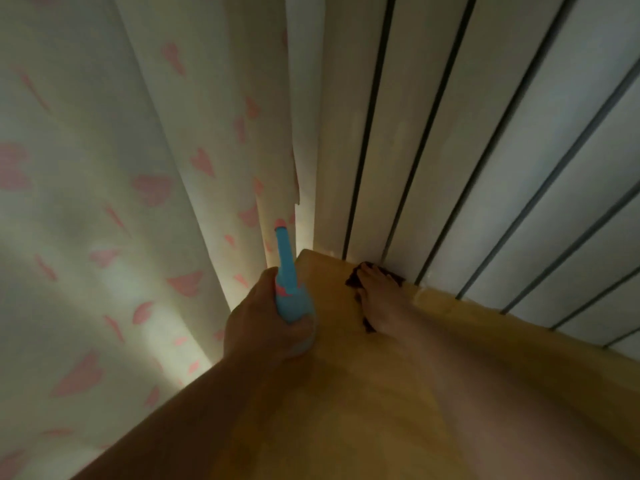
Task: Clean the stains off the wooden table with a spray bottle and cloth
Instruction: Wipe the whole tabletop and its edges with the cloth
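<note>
My left hand [263, 323] grips a blue spray bottle [288, 282] with a pink nozzle tip, held over the left edge of the wooden table [346, 393], nozzle pointing away toward the far corner. My right hand [375, 299] lies flat, fingers spread, pressing a dark cloth [354, 279] onto the tabletop at the far corner by the wall. Most of the cloth is hidden under the hand. The light is dim and no stains can be made out.
A white curtain [114, 202] with pink heart shapes hangs along the table's left side. A pale wall [485, 150] with dark vertical grooves runs along the far edge of the table.
</note>
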Demonstrator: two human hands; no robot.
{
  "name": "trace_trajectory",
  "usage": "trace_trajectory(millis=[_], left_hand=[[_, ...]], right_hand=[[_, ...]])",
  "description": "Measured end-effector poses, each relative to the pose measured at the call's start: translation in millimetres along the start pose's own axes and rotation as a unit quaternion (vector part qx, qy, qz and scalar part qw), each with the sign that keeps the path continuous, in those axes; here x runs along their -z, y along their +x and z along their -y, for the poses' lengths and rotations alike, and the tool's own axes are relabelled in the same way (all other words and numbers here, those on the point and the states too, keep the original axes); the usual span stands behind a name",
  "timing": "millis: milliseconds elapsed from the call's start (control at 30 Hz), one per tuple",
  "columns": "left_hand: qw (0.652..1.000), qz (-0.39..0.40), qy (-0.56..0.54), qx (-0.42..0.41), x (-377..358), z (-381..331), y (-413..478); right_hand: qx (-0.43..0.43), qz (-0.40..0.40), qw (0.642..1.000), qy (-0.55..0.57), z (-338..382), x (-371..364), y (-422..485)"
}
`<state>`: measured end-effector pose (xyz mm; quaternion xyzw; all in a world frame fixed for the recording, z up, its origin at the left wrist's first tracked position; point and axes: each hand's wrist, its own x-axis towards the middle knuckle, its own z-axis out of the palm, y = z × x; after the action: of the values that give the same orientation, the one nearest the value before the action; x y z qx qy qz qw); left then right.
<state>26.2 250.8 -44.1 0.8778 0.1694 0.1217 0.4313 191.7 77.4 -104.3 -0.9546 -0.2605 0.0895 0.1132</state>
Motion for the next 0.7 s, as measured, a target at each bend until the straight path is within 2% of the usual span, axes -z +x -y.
trace_trajectory(millis=[233, 400, 500, 567, 667, 700], left_hand=[[0.999, -0.019, 0.017, -0.021, -1, 7, 9], [0.999, -0.036, 0.016, -0.030, -3, 11, 8], [0.999, -0.034, 0.012, -0.030, -4, 13, 9], [0.999, -0.035, 0.018, -0.032, -4, 13, 10], [0.999, -0.032, 0.017, -0.032, -4, 15, 11], [0.999, -0.027, 0.014, -0.029, -4, 15, 11]], right_hand=[[0.035, -0.003, 0.999, 0.006, 44, -11, 38], [0.055, 0.025, 0.998, 0.014, 69, -11, 59], [0.087, 0.003, 0.996, 0.002, 84, -7, 68], [0.101, 0.020, 0.995, 0.005, 90, -6, 73], [0.095, 0.100, 0.990, 0.038, 90, -9, 69], [0.095, 0.104, 0.989, 0.053, 88, -12, 68]])
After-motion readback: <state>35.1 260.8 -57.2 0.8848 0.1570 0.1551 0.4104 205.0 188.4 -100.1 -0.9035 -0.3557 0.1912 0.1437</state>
